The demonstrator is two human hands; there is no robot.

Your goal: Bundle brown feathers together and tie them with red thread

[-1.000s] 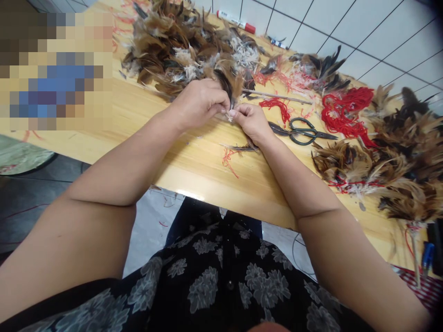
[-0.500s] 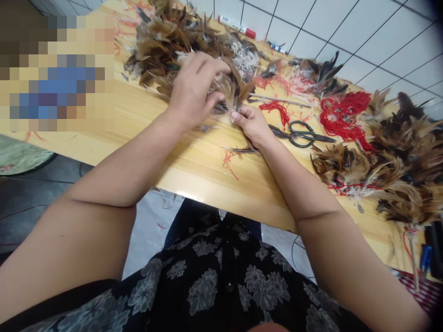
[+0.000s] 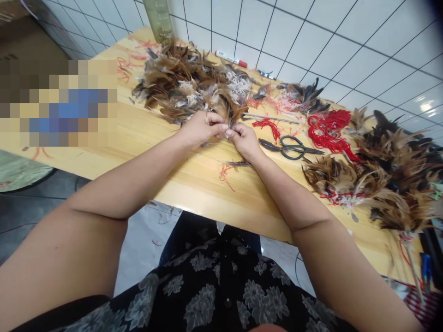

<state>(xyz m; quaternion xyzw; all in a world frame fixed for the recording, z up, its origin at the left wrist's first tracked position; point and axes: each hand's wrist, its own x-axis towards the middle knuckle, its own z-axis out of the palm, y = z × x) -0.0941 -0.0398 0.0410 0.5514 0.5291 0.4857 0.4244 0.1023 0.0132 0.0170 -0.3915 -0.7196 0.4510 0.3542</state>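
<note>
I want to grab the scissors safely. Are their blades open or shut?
Shut. The black scissors lie flat on the wooden table right of the right hand, blades together in one line, loops side by side.

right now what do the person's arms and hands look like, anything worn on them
Both arms are bare from the upper arm down: no sleeves, gloves, watch or rings show on the left hand or the right hand. The nails are short and plain. The only clothing in view is a black top with grey flowers.
</note>
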